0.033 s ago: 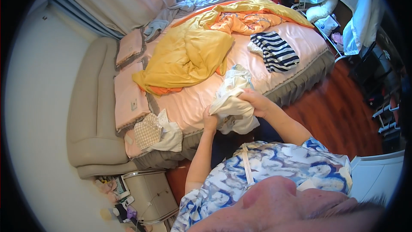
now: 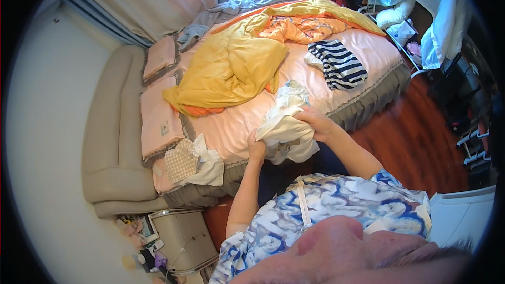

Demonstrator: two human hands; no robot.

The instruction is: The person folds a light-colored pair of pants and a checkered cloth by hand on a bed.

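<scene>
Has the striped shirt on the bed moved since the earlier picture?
No. The striped shirt lies in the same spot on the pink bed, just right of the yellow quilt, as before.

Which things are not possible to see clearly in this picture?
Head view:
- Left hand: fingers buried in the white cloth bundle, so the grip is hidden.
- Right hand: fingertips covered by the same bundle.
- Bundle's kind: too crumpled to tell.
- Small items on the floor beside the nightstand: too small, near the rim.
</scene>
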